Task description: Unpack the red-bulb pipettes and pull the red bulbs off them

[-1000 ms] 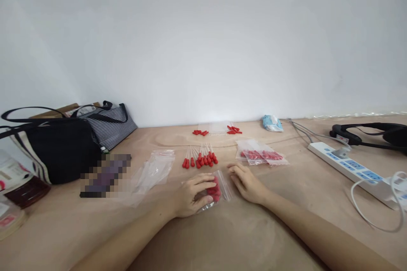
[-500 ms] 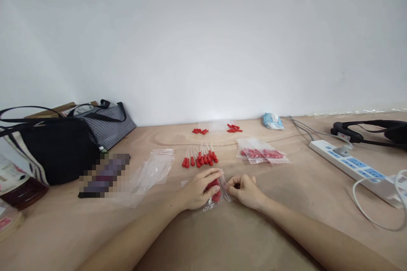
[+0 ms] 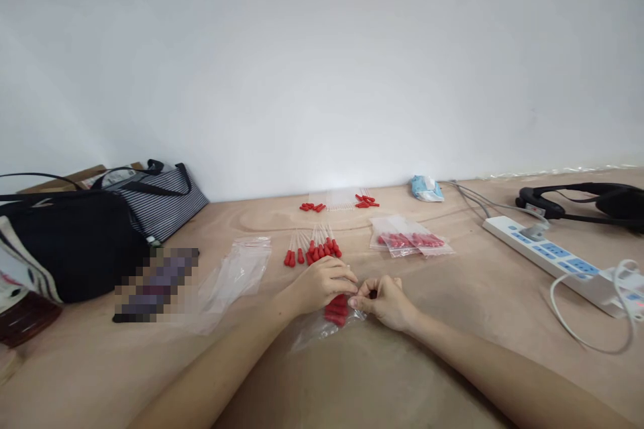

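My left hand and my right hand meet at the top edge of a small clear zip bag holding red-capped droppers, both pinching it with fingers pressed together. The bag hangs slightly off the wooden table, its red contents showing below my fingers. Just beyond my hands lies a loose row of red-capped droppers. Filled zip bags rest to the right of that row.
Empty clear bags lie to the left, beside a black bag and a striped bag. More red caps sit near the wall. A white power strip with cables, a black headset and a blue packet occupy the right.
My left hand went from flat on the bag to pinching its top edge. My right hand closed from open fingers into a pinch, and the bag lifted and turned more upright.
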The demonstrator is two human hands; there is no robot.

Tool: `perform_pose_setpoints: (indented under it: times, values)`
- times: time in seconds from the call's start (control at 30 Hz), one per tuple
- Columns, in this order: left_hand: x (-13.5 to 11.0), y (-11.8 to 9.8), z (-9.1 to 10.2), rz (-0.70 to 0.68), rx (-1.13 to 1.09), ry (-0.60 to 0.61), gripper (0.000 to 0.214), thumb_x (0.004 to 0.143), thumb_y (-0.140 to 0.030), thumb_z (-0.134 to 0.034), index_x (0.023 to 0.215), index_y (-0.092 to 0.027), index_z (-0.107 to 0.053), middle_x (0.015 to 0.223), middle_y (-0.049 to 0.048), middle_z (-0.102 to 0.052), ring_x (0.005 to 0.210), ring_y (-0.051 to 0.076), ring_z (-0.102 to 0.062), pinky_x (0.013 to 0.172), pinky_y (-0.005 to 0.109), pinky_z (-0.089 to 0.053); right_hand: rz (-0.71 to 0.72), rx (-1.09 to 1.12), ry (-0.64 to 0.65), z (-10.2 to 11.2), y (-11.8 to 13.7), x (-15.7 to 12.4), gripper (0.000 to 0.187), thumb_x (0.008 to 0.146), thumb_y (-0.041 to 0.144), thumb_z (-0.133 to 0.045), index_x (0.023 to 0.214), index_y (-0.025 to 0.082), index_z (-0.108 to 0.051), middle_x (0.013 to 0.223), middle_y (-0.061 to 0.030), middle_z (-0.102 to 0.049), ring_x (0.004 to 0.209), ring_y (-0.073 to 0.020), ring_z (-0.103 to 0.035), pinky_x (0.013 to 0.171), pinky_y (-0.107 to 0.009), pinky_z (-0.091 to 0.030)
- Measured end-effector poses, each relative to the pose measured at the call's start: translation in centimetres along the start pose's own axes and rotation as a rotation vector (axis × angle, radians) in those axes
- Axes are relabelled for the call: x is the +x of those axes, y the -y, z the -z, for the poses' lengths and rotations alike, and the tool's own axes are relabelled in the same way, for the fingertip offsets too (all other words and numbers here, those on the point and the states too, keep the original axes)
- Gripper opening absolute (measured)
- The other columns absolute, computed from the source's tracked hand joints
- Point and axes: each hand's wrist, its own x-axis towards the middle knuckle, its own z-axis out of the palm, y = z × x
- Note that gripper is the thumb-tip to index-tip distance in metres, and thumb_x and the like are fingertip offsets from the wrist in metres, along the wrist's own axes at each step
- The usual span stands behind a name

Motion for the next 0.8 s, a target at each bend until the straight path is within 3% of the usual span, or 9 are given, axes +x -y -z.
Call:
perform_pose_setpoints:
  times: [0.2, 0.4, 0.6, 0.7, 0.8]
  values:
    - [0.23, -0.48, 0.07, -0.078, 0.04, -0.013, 0.027, 0.09, -0.019, -0.036, 0.08, -0.018, -0.061, 0.09, 0.003, -0.066, 0.085, 0.013, -0.054, 0.076, 0.027, -0.039, -0.007, 0.017, -0.01, -0.01, 0.22, -0.14, 0.039, 0.057, 0.056, -0.064, 0.054, 0.017, -0.061, 0.051, 0.0057, -0.058, 0.059, -0.0115, -0.051, 0.087, -0.037, -0.022]
    - [0.1, -0.4, 0.09, -0.032, 0.11, -0.072, 0.027, 0.089, -0.02, -0.038, 0.073, -0.015, -0.059, 0.087, 0.0062, -0.062, 0.079, 0.013, -0.054, 0.074, 0.027, -0.041, -0.008, 0.034, -0.022, -0.04, 0.1, -0.07, 0.039, 0.056, 0.056, -0.064, 0.052, 0.017, -0.06, 0.051, 0.0054, -0.059, 0.061, -0.0128, -0.052, 0.085, -0.035, -0.023]
    - [0.06, -0.24, -0.16, -0.051, 0.099, 0.014, 0.029, 0.09, -0.02, -0.035, 0.075, -0.017, -0.06, 0.085, 0.0051, -0.061, 0.078, 0.013, -0.053, 0.073, 0.026, -0.04, 0.001, 0.021, -0.022, -0.07, 0.09, -0.04, 0.039, 0.058, 0.056, -0.063, 0.052, 0.018, -0.06, 0.051, 0.0054, -0.058, 0.062, -0.0133, -0.052, 0.086, -0.036, -0.022]
    - [0.04, -0.22, -0.24, -0.068, 0.105, 0.026, 0.029, 0.09, -0.019, -0.035, 0.073, -0.016, -0.058, 0.08, 0.0046, -0.06, 0.073, 0.013, -0.052, 0.069, 0.026, -0.039, 0.01, 0.01, -0.021, -0.27, -0.04, 0.03, 0.04, 0.062, 0.057, -0.06, 0.054, 0.017, -0.06, 0.053, 0.0057, -0.058, 0.06, -0.012, -0.052, 0.086, -0.036, -0.023]
    - [-0.15, -0.16, -0.32, -0.049, 0.095, -0.016, 0.031, 0.091, -0.017, -0.031, 0.075, -0.015, -0.057, 0.079, 0.005, -0.061, 0.071, 0.012, -0.052, 0.065, 0.024, -0.04, 0.073, -0.046, -0.014, -0.35, -0.48, 0.04, 0.044, 0.074, 0.055, -0.047, 0.055, 0.016, -0.056, 0.053, 0.0059, -0.056, 0.057, -0.0105, -0.05, 0.084, -0.036, -0.025]
